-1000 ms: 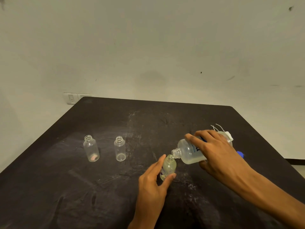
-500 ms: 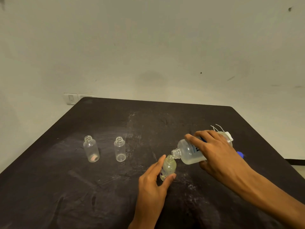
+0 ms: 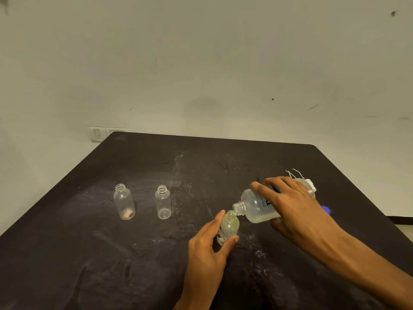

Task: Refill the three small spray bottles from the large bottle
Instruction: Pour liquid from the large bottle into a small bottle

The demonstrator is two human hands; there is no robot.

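We hold the large translucent plastic bottle (image 3: 259, 208) in our right hand (image 3: 297, 206), fingers wrapped over its body from above and thumb beneath, so the grip is closed firmly round it. The bottle is tipped nearly on its side, its open threaded neck pointing down and to the left, and a shallow pool of clear liquid lies along its lower wall. That neck sits just above and against the mouth of a small clear uncapped spray bottle (image 3: 228, 228), which stands on the black scuffed surface (image 3: 67, 265). Our left hand (image 3: 206, 249) steadies this small bottle: the grip here is a loose pinch, the thumb tip pressing its lower right side and the fingers lying along its left side. A pale yellowish liquid fills part of it, and a printed label shows low on its wall.

Taking the large bottle as our landmark, two more small clear plastic bottles stand well to its left, upright, uncapped and apart from each other. The nearer one (image 3: 163, 205) looks empty. The farther one (image 3: 124, 205) has a small pinkish patch low on its wall. Just behind the large bottle lie white spray caps with thin white tubes (image 3: 296, 173), partly hidden by our right hand. A small blue object (image 3: 325, 209) lies just to its right, too hidden to identify
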